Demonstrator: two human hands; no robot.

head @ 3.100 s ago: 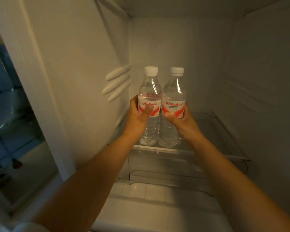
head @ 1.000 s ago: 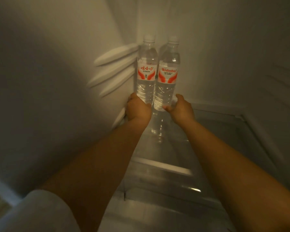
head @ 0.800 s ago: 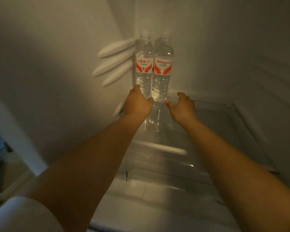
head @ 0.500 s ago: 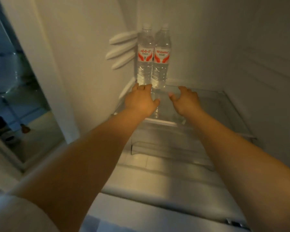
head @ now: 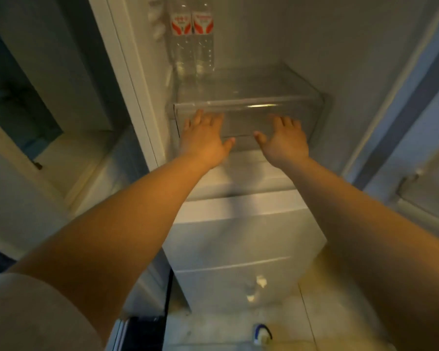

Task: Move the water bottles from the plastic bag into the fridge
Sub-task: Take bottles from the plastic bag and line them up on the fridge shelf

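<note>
Two clear water bottles with red and white labels, the left bottle (head: 180,36) and the right bottle (head: 203,36), stand upright side by side at the back left of the fridge's glass shelf (head: 249,97). Their caps are cut off by the top of the frame. My left hand (head: 203,140) and my right hand (head: 283,141) are both empty, fingers spread, in front of the shelf's front edge, well short of the bottles. The plastic bag is not in view.
Below the shelf sits a clear crisper drawer (head: 309,120), and lower down the white freezer drawer front (head: 238,239). The fridge's left frame (head: 122,72) and the open door (head: 416,102) at right bound the opening. A small blue and white object (head: 261,334) lies on the floor.
Both hands let go of the bottles at the back of the shelf and drew back to its front edge. The view has pulled back and tilted down.
</note>
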